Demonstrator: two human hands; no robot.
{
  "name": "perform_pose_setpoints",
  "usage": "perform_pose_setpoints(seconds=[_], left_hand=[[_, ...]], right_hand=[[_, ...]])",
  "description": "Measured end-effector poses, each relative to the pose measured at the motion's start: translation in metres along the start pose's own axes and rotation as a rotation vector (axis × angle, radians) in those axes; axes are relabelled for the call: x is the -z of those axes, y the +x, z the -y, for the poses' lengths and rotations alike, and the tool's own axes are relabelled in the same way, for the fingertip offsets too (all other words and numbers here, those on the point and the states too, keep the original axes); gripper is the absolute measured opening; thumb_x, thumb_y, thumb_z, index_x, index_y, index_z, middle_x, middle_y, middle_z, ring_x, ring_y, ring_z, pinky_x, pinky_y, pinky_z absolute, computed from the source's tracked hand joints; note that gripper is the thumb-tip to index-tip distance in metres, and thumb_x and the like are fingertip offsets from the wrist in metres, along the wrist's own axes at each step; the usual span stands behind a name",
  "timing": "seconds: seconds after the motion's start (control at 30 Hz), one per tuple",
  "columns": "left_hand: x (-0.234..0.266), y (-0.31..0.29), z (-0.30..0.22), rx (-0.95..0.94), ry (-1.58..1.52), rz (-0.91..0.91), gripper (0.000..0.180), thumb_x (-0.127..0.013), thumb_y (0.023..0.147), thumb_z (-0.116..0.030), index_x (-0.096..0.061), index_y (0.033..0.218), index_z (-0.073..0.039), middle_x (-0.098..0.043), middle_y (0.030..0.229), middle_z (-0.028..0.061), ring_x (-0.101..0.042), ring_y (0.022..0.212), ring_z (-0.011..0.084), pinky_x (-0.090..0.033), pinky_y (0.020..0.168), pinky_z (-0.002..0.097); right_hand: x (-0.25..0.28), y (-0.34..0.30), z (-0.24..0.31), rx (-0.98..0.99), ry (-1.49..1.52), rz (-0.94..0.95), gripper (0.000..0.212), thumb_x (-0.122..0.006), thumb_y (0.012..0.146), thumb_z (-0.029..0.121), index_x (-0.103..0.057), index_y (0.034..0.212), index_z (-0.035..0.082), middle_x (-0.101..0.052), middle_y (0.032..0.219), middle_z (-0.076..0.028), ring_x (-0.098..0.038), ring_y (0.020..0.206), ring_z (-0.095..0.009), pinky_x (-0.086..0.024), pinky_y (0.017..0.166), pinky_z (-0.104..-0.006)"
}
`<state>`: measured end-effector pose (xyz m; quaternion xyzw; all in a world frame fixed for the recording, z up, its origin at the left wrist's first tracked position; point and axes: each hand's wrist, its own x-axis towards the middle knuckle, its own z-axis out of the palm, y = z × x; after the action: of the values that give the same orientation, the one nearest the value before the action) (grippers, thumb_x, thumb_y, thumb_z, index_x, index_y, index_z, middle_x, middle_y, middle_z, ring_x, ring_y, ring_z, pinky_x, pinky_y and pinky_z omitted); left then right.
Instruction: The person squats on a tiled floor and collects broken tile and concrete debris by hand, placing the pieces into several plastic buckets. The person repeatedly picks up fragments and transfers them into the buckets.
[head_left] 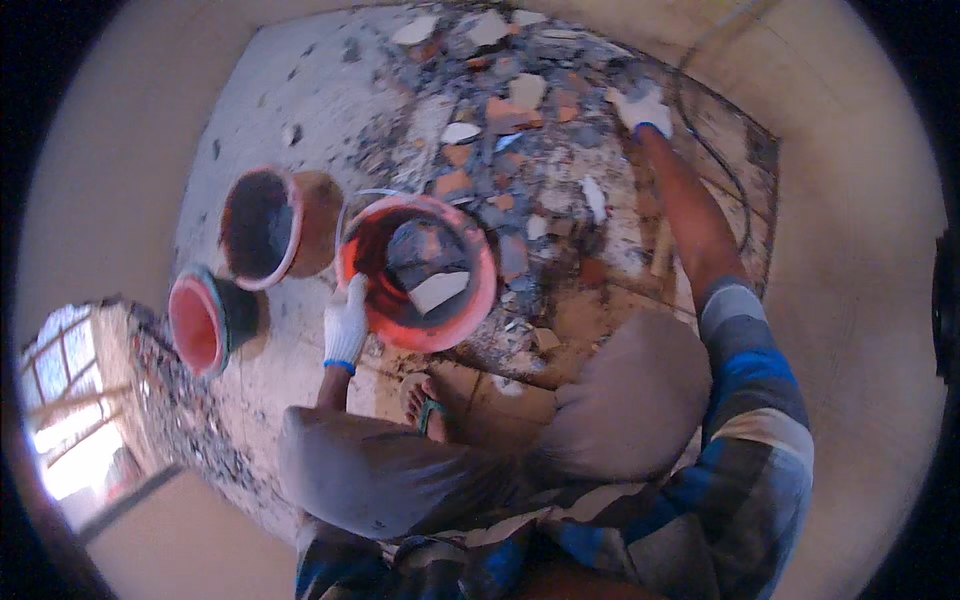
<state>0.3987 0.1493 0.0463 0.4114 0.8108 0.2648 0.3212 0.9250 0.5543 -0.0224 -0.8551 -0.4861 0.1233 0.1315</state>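
Observation:
My left hand (346,321), in a white knit glove with a blue cuff, grips the near left rim of a red bucket (482,290). Inside that bucket lie dark rubble chunks (424,250) and a pale tile shard (439,292). My right arm stretches far forward to the right. At its end my right hand (645,110), also gloved, is over the edge of the rubble heap (505,180); a digit juts out to the left and nothing shows held. Its other fingers are blurred against the debris.
Two more buckets stand left: a larger one with a pinkish rim (296,230) and a smaller dark green one with a red inside (237,310). A dark cable (722,165) runs along the right wall. More rubble (185,385) lies beside an opening at lower left. My sandalled foot (432,412) is near the bucket.

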Motion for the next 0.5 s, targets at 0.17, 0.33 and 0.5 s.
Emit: perform_pose_setpoints(seconds=[0.17,0.33,0.5], left_hand=[[-0.001,0.007,-0.007,0.142,-0.014,0.032,0.063,-0.062,0.109,-0.054,-0.075,0.122,0.006,-0.081,0.109,0.022,-0.075,0.105,0.03,-0.055,0.096,0.0441],[-0.005,0.023,-0.021,0.109,-0.042,0.011,0.063,-0.066,0.107,-0.054,-0.073,0.127,0.006,-0.08,0.109,0.0216,-0.075,0.105,0.0287,-0.056,0.095,0.0432],[-0.016,0.023,-0.019,-0.06,-0.49,0.046,0.052,-0.065,0.111,-0.043,-0.069,0.139,0.002,-0.075,0.122,0.0075,-0.067,0.114,0.0176,-0.052,0.102,0.0354]], right_hand=[[-0.037,0.008,0.005,-0.057,0.016,-0.046,0.121,-0.066,0.081,0.085,-0.029,0.173,0.015,-0.066,0.149,-0.03,-0.067,0.136,-0.046,-0.051,0.116,-0.0584],[-0.025,0.012,-0.021,0.018,0.025,0.055,0.103,-0.073,0.084,0.071,-0.049,0.165,0.011,-0.061,0.157,-0.029,-0.061,0.145,-0.042,-0.048,0.119,-0.0509],[0.023,-0.037,-0.05,-0.026,0.748,0.32,0.067,-0.064,0.099,0.05,-0.064,0.146,0.002,-0.077,0.126,-0.018,-0.076,0.114,-0.033,-0.059,0.098,-0.0464]])
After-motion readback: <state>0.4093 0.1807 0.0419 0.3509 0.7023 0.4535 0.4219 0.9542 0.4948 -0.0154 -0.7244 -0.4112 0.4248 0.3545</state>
